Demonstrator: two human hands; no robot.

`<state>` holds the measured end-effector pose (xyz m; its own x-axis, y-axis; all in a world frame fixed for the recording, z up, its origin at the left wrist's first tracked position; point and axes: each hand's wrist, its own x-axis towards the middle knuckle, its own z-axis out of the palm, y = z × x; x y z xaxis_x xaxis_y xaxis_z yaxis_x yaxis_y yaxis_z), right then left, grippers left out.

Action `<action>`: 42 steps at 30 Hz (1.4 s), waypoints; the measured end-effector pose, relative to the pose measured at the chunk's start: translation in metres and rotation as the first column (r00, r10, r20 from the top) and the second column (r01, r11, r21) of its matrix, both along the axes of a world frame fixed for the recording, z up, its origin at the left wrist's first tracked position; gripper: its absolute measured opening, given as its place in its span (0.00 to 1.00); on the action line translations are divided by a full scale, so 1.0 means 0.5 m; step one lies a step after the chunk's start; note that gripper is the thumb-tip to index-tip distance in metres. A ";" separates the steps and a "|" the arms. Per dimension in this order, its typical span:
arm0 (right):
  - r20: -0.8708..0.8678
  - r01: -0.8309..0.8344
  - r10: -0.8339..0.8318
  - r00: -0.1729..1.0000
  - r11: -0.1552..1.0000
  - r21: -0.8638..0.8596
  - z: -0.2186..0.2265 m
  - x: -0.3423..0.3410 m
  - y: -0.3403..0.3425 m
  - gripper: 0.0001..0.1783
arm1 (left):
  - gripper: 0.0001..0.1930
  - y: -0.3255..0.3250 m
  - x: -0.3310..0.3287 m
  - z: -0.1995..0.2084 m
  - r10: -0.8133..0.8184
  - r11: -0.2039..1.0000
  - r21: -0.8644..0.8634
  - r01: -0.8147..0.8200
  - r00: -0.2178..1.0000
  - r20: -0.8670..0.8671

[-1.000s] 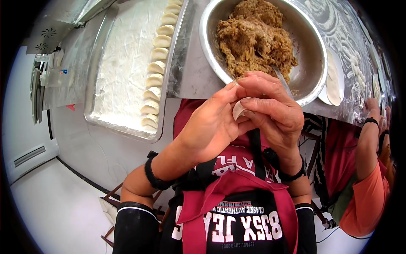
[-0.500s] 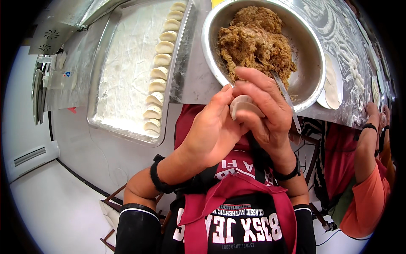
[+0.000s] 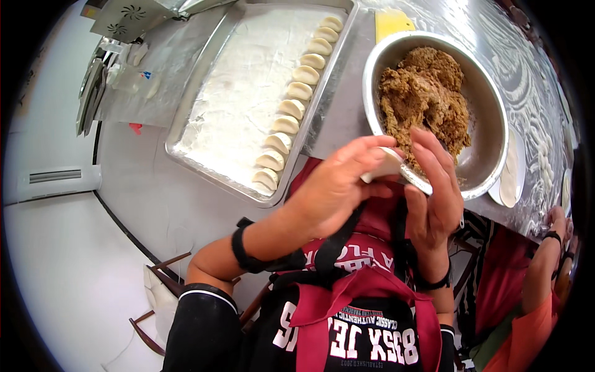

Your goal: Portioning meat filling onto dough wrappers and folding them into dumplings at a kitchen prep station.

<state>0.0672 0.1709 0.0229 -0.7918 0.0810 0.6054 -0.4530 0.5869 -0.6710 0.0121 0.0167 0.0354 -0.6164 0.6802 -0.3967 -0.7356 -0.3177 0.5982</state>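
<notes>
My left hand (image 3: 334,189) pinches a pale folded dumpling (image 3: 385,165) between thumb and fingers, just in front of the metal bowl's near rim. Close beside it on the right, my right hand (image 3: 437,201) has its fingers apart and holds nothing. The steel bowl (image 3: 501,118) contains a brown, lumpy filling (image 3: 427,93). Left of the bowl lies a shallow metal tray (image 3: 248,74) with a floury white base. A single row of finished dumplings (image 3: 291,108) runs along the tray's right side.
A white plate with flat dough wrappers (image 3: 509,177) is right of the bowl. A yellow object (image 3: 392,22) lies behind it. Flour covers the table (image 3: 489,28) at the right. Another person's arm (image 3: 542,260) reaches in at the far right edge.
My hands have separated: the left carries the dumpling, while the right has let go and opened. The whole view has swung, so the tray and bowl appear further right and lower.
</notes>
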 end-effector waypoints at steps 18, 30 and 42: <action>-0.060 0.259 -0.266 0.962 0.960 -0.108 0.041 0.101 0.162 0.15 | 0.16 -0.086 -0.568 0.028 -0.228 0.744 -0.608 -0.278 0.749 -0.622; 0.078 0.426 -0.423 0.903 0.904 -0.026 0.020 0.133 0.219 0.15 | 0.09 0.075 -0.728 -0.140 -0.503 0.517 -0.764 -0.385 0.586 -0.636; 0.131 0.418 -0.406 0.904 0.906 -0.072 0.008 0.115 0.216 0.14 | 0.14 0.100 -0.730 -0.182 -0.631 0.447 -0.706 -0.549 0.365 -0.685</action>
